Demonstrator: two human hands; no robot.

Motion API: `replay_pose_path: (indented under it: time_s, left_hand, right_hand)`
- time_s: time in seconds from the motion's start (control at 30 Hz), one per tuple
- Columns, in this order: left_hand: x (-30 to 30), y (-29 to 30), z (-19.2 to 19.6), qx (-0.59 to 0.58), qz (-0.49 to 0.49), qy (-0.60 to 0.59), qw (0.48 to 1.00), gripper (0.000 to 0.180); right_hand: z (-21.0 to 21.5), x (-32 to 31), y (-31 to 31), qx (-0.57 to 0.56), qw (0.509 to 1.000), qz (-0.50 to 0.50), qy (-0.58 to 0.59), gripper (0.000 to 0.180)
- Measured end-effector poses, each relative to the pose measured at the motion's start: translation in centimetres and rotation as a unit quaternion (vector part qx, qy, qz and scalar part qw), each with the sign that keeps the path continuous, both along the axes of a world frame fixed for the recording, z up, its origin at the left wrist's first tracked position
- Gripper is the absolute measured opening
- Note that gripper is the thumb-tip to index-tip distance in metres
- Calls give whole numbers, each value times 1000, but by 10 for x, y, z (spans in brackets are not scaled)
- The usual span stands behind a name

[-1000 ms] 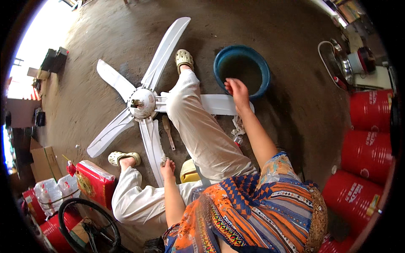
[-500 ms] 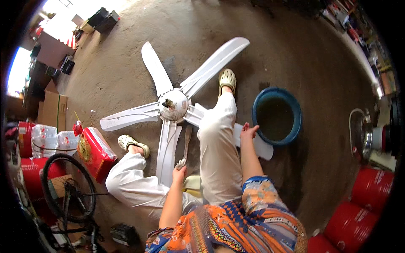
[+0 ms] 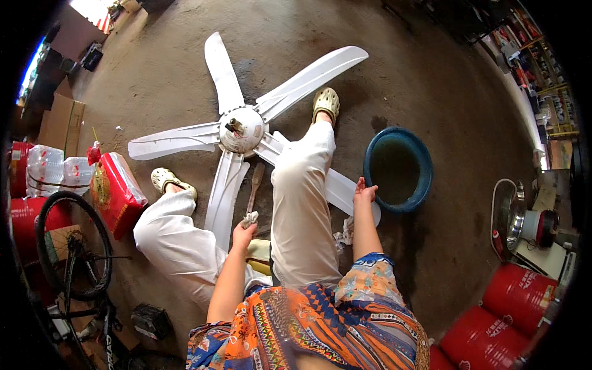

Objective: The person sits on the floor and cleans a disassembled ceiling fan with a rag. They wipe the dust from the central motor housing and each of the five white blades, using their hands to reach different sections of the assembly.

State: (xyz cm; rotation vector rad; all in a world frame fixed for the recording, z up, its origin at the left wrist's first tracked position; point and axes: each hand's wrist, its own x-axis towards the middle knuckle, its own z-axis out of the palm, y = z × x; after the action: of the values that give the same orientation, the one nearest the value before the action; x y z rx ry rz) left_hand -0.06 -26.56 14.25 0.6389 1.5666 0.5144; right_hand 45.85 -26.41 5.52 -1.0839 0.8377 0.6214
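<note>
Okay, white fan (image 3: 251,128): far from me, flat on the floor (image 3: 431,86). Right leg (image 3: 302,197) lies across one blade (image 3: 346,190); leaning weight could bend it.
Left hand (image 3: 244,234): closed on a wadded pale cloth (image 3: 250,218), just right of the near blade (image 3: 223,197). Slack grip might drop it in the dirt.
Right hand (image 3: 365,193): looks empty, fingers loose; I can't tell if it touches the basin.
Blue basin (image 3: 427,176): right of the fan, murky water inside. Bumped rim may slosh; slip risk.
Handled tool (image 3: 253,188): between near blade and leg, easily kicked.
</note>
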Motion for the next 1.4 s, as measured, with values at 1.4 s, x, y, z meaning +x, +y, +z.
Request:
replay_pose_path:
  time_s: [1.4]
  left_hand:
    - [-44,-18,22,-40,38,-6,998,6]
  right_hand:
    - [-16,49,14,192,977,-86,-30,58]
